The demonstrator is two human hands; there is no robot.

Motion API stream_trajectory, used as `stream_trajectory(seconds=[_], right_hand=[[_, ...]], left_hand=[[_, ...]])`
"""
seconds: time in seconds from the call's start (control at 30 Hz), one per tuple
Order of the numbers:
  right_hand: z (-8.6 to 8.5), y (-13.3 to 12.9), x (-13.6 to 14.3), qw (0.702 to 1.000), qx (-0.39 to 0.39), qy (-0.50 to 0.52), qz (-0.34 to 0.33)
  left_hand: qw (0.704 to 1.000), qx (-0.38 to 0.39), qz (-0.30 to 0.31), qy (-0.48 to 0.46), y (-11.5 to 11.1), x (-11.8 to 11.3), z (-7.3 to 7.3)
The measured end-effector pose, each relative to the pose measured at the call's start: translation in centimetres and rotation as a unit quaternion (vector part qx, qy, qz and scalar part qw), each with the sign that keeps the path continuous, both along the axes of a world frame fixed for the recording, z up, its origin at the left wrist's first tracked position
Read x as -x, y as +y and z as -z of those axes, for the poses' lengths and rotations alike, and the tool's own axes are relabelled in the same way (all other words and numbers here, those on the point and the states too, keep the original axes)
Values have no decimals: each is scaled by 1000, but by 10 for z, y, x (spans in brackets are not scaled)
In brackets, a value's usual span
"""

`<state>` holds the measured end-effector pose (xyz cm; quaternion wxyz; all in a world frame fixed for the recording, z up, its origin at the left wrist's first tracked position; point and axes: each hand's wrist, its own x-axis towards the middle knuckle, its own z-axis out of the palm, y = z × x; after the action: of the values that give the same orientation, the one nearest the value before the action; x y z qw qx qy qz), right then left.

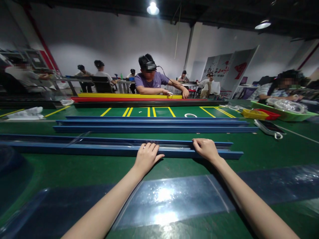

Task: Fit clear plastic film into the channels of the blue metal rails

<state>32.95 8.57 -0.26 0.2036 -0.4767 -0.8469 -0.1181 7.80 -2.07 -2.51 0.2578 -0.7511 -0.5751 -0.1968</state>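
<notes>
A long blue U-shaped channel strip (179, 153) lies across the green table in front of me, with clear plastic film (124, 146) along its trough. My left hand (147, 156) rests over the near wall of the strip. Its fingers reach into the trough, and its thumb points out to the right. Nearer the strip's right end, my right hand (206, 149) has its fingers curled together at the trough. What lies between that thumb and forefinger is hidden. Below my wrists a wide sheet of clear plastic (171, 192) lies flat, shining under the lamp.
Behind lie more blue strips (159, 129), then red (139, 99) and yellow strips (107, 95) near a co-worker (152, 79). A roll of white tape (190, 115), a phone (270, 126) and a green tray (299, 114) sit beyond my strip, the latter two at right.
</notes>
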Motion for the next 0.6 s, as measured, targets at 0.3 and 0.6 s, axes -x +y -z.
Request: stream_trajectory(seconds=[0.3,0.6], right_hand=[[2,-1,4,999,34,18,16],[-7,13,-3,977,184,98,-43]], left_hand=[[1000,15,-11,-4,-1,0,-2],[1000,9,-17,-2,1,2,0]])
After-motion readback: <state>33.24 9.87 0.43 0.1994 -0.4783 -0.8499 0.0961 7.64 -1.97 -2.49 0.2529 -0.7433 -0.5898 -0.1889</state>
